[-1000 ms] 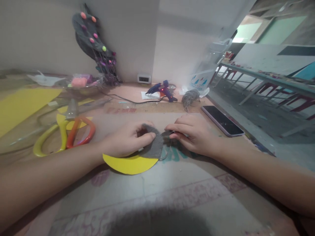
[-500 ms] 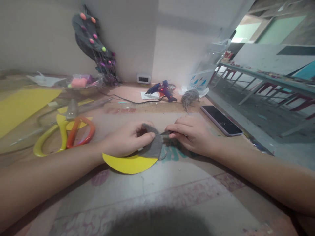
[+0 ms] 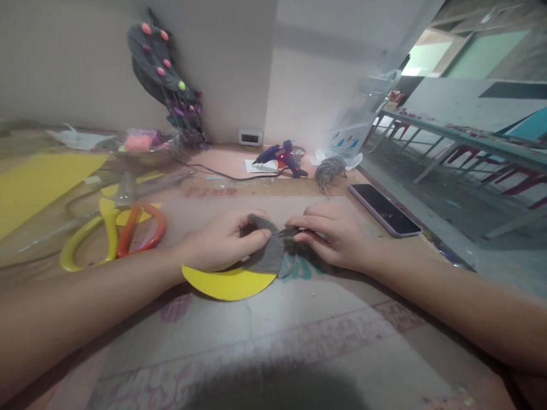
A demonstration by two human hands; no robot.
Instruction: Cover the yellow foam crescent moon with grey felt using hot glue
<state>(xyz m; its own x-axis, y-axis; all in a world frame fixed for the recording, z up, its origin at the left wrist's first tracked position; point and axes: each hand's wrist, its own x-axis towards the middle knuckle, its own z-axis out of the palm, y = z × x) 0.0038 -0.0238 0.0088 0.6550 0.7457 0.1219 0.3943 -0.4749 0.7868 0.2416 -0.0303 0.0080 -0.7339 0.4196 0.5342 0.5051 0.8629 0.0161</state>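
Observation:
My left hand [image 3: 220, 239] is closed on a yellow card crescent [image 3: 231, 286], its thumb pressing on the part wrapped in grey yarn [image 3: 265, 255]. The card's lower curve shows bare yellow below that hand. At the right edge of the wrapping, the fingertips of my right hand [image 3: 335, 234] are pinched together on grey yarn. A thin loop of this yarn hangs below the fingertips, by the wrapped edge. Part of the card is hidden under my left hand.
Scissors [image 3: 142, 233] with yellow and orange handles lie left. Behind my hands are a blue glue gun [image 3: 277, 155], a grey yarn ball [image 3: 330, 169] and a small digital display [image 3: 250, 137]. A phone [image 3: 384, 209] lies right. A decorated grey crescent [image 3: 149, 62] leans on the wall.
My right fingertips have shifted very slightly at the yarn by the card's edge. My left hand keeps the same hold, and the view has moved a little.

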